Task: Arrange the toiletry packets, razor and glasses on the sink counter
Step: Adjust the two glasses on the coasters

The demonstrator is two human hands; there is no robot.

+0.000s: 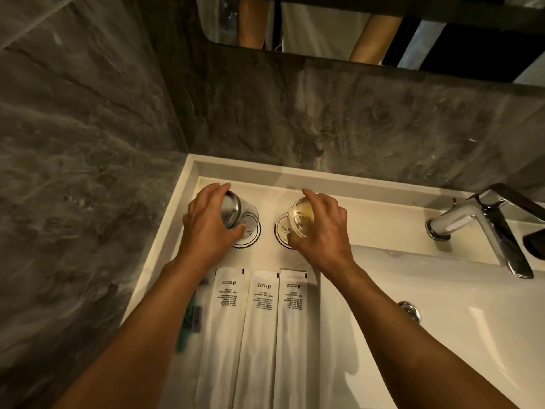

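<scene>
My left hand grips a clear glass, tilted over a round paper coaster at the back left of the white counter. My right hand holds a second glass, tilted above another coaster. Three long white toiletry packets lie side by side nearer me, printed ends pointing to the glasses. A green and dark razor lies left of the packets, partly hidden by my left forearm.
A chrome faucet stands at the right above the white basin, which has a metal overflow ring. Grey marble walls close in the left and back. A mirror hangs above.
</scene>
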